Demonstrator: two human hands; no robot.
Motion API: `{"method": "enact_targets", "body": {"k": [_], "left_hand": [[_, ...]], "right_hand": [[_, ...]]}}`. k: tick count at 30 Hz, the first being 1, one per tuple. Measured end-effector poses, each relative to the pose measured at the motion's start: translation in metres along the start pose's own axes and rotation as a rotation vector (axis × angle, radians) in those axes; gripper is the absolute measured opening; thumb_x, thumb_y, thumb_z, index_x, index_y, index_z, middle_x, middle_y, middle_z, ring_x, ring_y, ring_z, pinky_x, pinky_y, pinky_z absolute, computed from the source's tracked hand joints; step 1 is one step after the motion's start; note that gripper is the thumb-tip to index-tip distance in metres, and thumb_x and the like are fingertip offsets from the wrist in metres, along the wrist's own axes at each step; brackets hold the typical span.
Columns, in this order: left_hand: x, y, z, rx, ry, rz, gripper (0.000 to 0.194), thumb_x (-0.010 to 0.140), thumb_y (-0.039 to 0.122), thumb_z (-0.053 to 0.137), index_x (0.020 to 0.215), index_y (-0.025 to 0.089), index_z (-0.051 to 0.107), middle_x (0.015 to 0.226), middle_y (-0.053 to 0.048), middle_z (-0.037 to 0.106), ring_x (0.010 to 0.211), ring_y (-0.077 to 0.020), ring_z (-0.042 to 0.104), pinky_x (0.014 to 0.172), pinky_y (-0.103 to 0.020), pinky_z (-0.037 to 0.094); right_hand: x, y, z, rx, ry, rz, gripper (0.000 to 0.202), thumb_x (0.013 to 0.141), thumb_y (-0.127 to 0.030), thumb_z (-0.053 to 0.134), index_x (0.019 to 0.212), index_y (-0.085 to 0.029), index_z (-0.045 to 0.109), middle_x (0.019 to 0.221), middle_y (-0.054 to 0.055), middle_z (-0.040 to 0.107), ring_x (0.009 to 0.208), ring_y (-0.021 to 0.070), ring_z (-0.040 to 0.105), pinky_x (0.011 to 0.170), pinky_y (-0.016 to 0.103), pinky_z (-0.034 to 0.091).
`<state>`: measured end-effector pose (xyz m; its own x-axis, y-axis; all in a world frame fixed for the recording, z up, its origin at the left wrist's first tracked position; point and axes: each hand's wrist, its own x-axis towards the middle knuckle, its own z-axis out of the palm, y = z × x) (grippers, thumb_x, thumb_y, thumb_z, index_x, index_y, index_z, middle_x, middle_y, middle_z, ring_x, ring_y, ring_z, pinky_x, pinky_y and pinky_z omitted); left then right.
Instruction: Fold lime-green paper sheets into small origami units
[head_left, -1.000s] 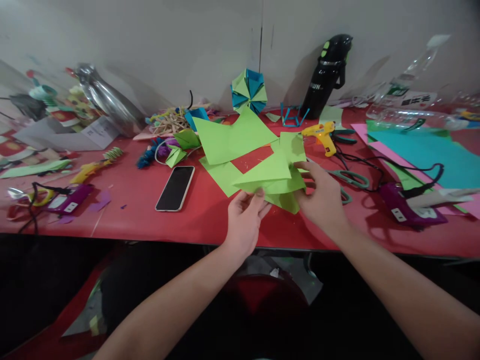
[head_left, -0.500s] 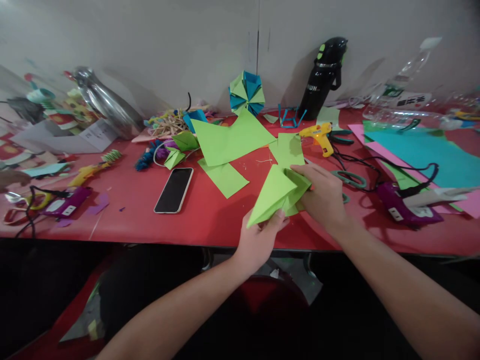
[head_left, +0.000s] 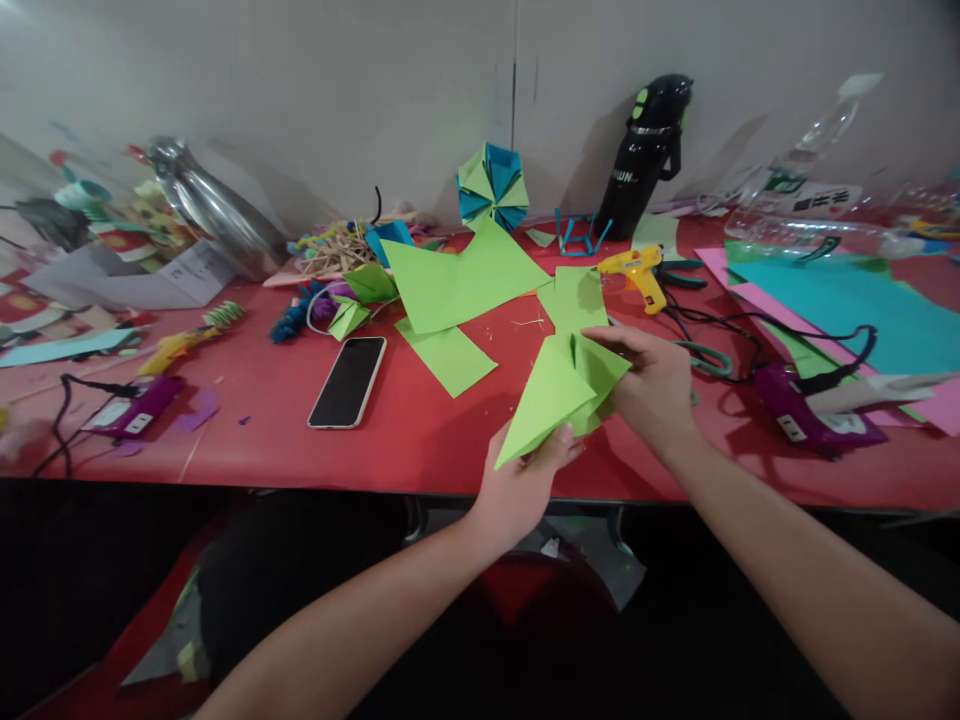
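A folded piece of light green paper (head_left: 546, 392) is held above the red table's near edge, its flaps standing apart. My left hand (head_left: 521, 485) grips its lower left part, thumb on top and fingers underneath. At its right side my right hand (head_left: 654, 388) closes on a flap, with some fingertips hidden behind the paper. Just beyond lie a large green sheet (head_left: 457, 280), a smaller green piece (head_left: 454, 362) and another green piece (head_left: 581, 298). A phone (head_left: 348, 383) lies to the left.
On the red table (head_left: 420, 450) lie a yellow glue gun (head_left: 634, 272), scissors (head_left: 705, 358) and purple power strips (head_left: 814, 412). Behind stand a blue-green paper ball (head_left: 493, 188) and a black bottle (head_left: 645, 160). Coloured sheets (head_left: 870, 310) are at right. A blurred hand (head_left: 22, 440) shows at far left.
The folded paper's right flap has opened outward, and my right hand has moved slightly right with it. At far left, another person's hand has moved closer to the table's front edge.
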<state>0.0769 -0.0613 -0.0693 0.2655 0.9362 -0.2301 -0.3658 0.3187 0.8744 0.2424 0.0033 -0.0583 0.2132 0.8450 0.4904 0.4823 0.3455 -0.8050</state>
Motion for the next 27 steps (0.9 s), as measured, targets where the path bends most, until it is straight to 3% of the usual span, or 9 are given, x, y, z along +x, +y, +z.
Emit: {"method": "enact_targets", "body": {"k": [7, 14, 16, 18, 21, 23, 25, 27], "left_hand": [[-0.002, 0.001, 0.002, -0.033, 0.000, 0.021, 0.040, 0.083, 0.038, 0.077, 0.118, 0.019, 0.074, 0.110, -0.011, 0.077, 0.108, -0.0325, 0.072, 0.108, -0.051, 0.053], [0.000, -0.002, -0.001, -0.032, -0.001, 0.043, 0.033, 0.083, 0.036, 0.077, 0.112, 0.019, 0.076, 0.119, -0.010, 0.074, 0.113, -0.0310, 0.070, 0.107, -0.049, 0.053], [0.005, -0.001, -0.004, -0.016, 0.027, 0.089, 0.032, 0.083, 0.035, 0.077, 0.112, 0.020, 0.076, 0.122, -0.009, 0.073, 0.115, -0.0305, 0.069, 0.105, -0.047, 0.055], [0.013, 0.006, -0.012, 0.017, 0.069, 0.142, 0.033, 0.082, 0.036, 0.077, 0.111, 0.019, 0.075, 0.122, -0.009, 0.074, 0.113, -0.0300, 0.070, 0.103, -0.046, 0.056], [0.027, 0.025, -0.028, 0.112, 0.111, 0.205, 0.036, 0.078, 0.036, 0.081, 0.108, 0.016, 0.075, 0.115, -0.010, 0.076, 0.106, -0.0289, 0.072, 0.099, -0.044, 0.059], [0.034, 0.041, -0.040, 0.185, 0.093, 0.227, 0.033, 0.076, 0.037, 0.082, 0.099, 0.014, 0.076, 0.110, -0.011, 0.077, 0.101, -0.0278, 0.073, 0.093, -0.041, 0.061], [0.038, 0.055, -0.050, 0.256, 0.075, 0.253, 0.032, 0.074, 0.037, 0.083, 0.096, 0.015, 0.076, 0.106, -0.010, 0.078, 0.096, -0.0264, 0.074, 0.087, -0.039, 0.063], [0.038, 0.065, -0.056, 0.333, 0.040, 0.254, 0.031, 0.074, 0.036, 0.084, 0.096, 0.016, 0.077, 0.102, -0.010, 0.079, 0.091, -0.0253, 0.075, 0.084, -0.037, 0.063]], "right_hand": [[-0.002, -0.002, -0.007, -0.240, -0.028, -0.166, 0.038, 0.072, -0.007, 0.056, 0.098, -0.026, 0.076, 0.093, 0.004, 0.075, 0.085, 0.0239, 0.069, 0.076, 0.038, 0.053], [0.000, -0.006, -0.008, -0.245, -0.006, -0.105, 0.017, 0.082, -0.020, 0.062, 0.093, -0.024, 0.075, 0.087, 0.006, 0.077, 0.077, 0.0233, 0.070, 0.075, 0.039, 0.055], [0.002, -0.005, -0.010, -0.207, -0.047, -0.117, 0.022, 0.082, -0.020, 0.062, 0.099, -0.023, 0.075, 0.092, 0.006, 0.077, 0.080, 0.0230, 0.070, 0.078, 0.040, 0.056], [0.006, -0.003, -0.017, -0.105, -0.165, -0.115, 0.034, 0.082, -0.020, 0.062, 0.115, -0.023, 0.072, 0.108, 0.008, 0.076, 0.093, 0.0242, 0.071, 0.085, 0.042, 0.056], [0.012, -0.003, -0.030, 0.141, -0.466, -0.005, 0.062, 0.082, -0.025, 0.067, 0.142, -0.029, 0.054, 0.143, 0.009, 0.061, 0.124, 0.0276, 0.062, 0.096, 0.045, 0.055], [0.015, -0.006, -0.037, 0.292, -0.619, 0.113, 0.068, 0.082, -0.034, 0.070, 0.147, -0.033, 0.048, 0.153, 0.007, 0.051, 0.134, 0.0289, 0.054, 0.100, 0.046, 0.054], [0.017, -0.008, -0.040, 0.402, -0.613, 0.226, 0.055, 0.087, -0.047, 0.064, 0.139, -0.031, 0.057, 0.148, 0.008, 0.057, 0.129, 0.0300, 0.059, 0.097, 0.047, 0.055], [0.017, -0.009, -0.037, 0.470, -0.488, 0.327, 0.042, 0.091, -0.054, 0.059, 0.120, -0.027, 0.070, 0.130, 0.011, 0.069, 0.114, 0.0292, 0.068, 0.090, 0.046, 0.058]]}}
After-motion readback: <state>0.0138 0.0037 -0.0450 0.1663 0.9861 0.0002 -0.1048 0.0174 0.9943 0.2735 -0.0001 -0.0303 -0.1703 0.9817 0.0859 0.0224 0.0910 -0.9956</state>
